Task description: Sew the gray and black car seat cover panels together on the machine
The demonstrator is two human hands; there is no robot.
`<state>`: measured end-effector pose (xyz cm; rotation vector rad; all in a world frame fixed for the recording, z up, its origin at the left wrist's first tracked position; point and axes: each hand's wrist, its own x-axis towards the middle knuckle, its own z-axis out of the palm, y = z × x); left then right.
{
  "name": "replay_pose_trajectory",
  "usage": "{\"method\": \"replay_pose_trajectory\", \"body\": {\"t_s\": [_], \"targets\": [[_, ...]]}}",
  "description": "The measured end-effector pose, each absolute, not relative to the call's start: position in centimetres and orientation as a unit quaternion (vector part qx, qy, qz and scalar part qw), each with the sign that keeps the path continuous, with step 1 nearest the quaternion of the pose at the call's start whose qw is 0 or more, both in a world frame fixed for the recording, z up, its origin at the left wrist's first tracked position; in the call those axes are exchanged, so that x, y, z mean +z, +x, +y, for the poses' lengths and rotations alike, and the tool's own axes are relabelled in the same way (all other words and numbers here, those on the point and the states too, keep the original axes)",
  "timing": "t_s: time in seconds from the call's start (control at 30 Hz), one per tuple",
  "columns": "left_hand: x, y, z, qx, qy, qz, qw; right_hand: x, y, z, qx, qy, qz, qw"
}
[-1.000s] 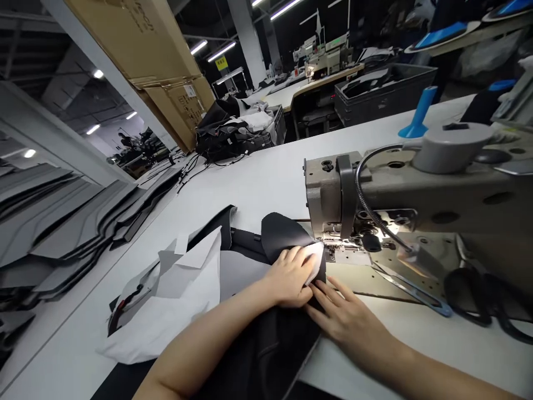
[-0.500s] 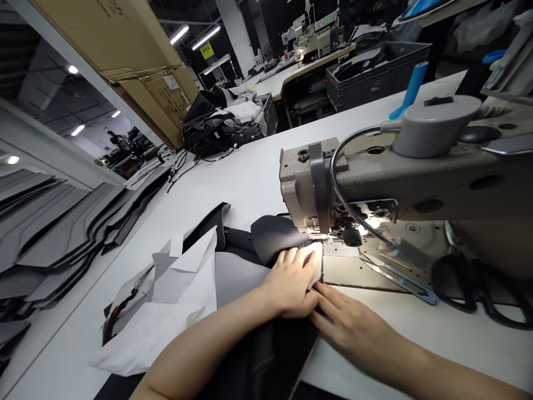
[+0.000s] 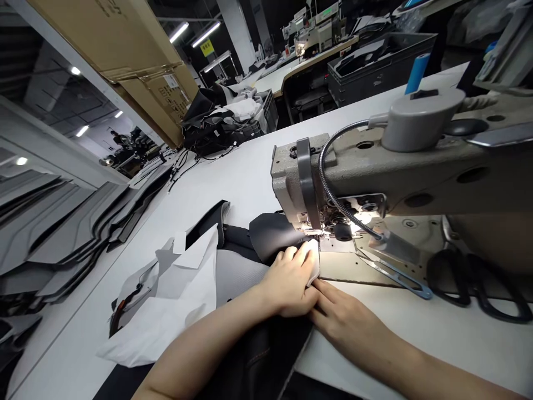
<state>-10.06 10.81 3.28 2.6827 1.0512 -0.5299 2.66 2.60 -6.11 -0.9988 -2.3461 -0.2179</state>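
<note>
My left hand [image 3: 291,283] lies on a sewn fabric piece [image 3: 241,272] of black and grey cloth, its fingers curled over the pale turned edge close to the needle area of a sewing machine [image 3: 325,183]. Against it, my right hand [image 3: 353,328] pinches the same piece's edge, fingertips partly hidden under the left hand. A black flap [image 3: 275,236] of the piece runs up to the lit presser foot. White backing sheets [image 3: 166,322] spread to the left of the hands.
Thread snips [image 3: 400,278] and black-handled scissors [image 3: 474,278] lie beside the machine bed. Stacked grey panels [image 3: 75,222] line the left side. A cardboard box [image 3: 141,66], a heap of fabric parts [image 3: 225,116] and a dark crate [image 3: 378,66] stand farther back.
The machine and both hands appear slightly farther left in view. Both hands keep their hold on the fabric, with little change in position relative to the machine.
</note>
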Motion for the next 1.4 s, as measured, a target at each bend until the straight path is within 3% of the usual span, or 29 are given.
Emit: {"method": "replay_pose_trajectory", "body": {"t_s": [0.77, 1.03, 1.4], "targets": [[2.1, -10.2, 11.3, -0.131, 0.928, 0.341, 0.072, -4.5, 3.4, 2.2, -0.053, -0.339, -0.892, 0.293], [3.6, -11.9, 10.1, -0.133, 0.937, 0.308, 0.097, -4.6, 2.0, 1.0, -0.111, -0.346, -0.878, 0.311], [2.3, -11.5, 9.7, -0.093, 0.937, 0.33, 0.066, -5.2, 2.2, 0.6, -0.095, -0.364, -0.873, 0.311]]}}
